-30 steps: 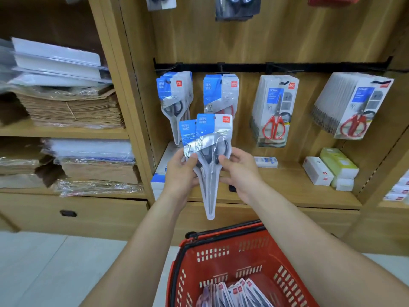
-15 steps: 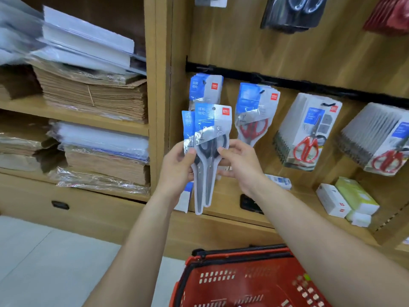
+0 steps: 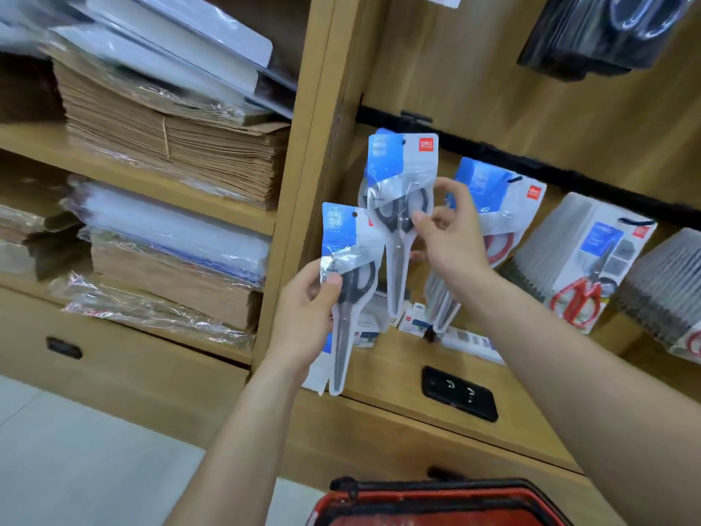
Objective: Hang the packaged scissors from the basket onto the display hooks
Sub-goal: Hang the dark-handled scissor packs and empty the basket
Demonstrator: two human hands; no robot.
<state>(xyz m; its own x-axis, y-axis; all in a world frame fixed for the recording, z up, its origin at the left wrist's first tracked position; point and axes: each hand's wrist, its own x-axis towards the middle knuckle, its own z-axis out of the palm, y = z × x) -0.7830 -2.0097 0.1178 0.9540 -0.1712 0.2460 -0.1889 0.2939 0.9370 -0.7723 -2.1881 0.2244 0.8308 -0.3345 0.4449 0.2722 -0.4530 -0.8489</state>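
Head view: two clear-and-blue plastic packs of black-handled scissors are up at the display, one in each of my hands.
Right hand (image 3: 451, 237): pinches the upper pack (image 3: 398, 172) at the scissor handles, fingers curled on it.
Left hand (image 3: 303, 309): grips the lower pack (image 3: 349, 260) at handle height, thumb on its front.
Long axis: both packs are near upright, blades down, hang holes at the top.
Key relation: the upper pack's top edge sits just below the black hook bracket (image 3: 415, 117) on the black rail (image 3: 569, 176). I cannot tell whether its hole is on the hook. My right hand is nearer, and the lower pack lies down-left of it.
Obstructions: the wooden upright (image 3: 303, 184) stands just left. A hanging pack of red-handled scissors (image 3: 500, 199) is just right, partly behind my right hand.
Other items: the red plastic basket (image 3: 436, 499) shows at the bottom edge, contents hidden. A flat black device (image 3: 459, 392) lies on the wooden shelf (image 3: 379, 373).
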